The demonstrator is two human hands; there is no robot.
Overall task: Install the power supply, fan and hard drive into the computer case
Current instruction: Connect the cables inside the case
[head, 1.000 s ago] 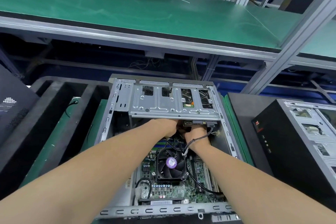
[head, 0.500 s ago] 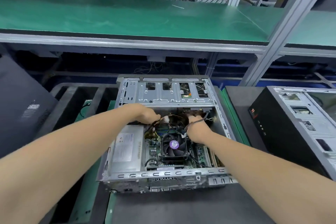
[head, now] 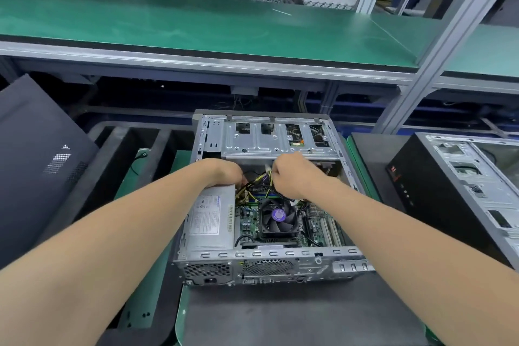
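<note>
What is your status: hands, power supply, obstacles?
Right hand grips the cable bundle. Left hand at far end of power supply, grip unclear. Power supply sits in the case. Cable bundle lies over the motherboard.

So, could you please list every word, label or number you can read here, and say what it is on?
No text is legible.
Label on the power supply: blue heading and fine print, too blurred to read.
Purple sticker on the fan: too small to read.
Red marks on the black case at right: blurred.
</note>
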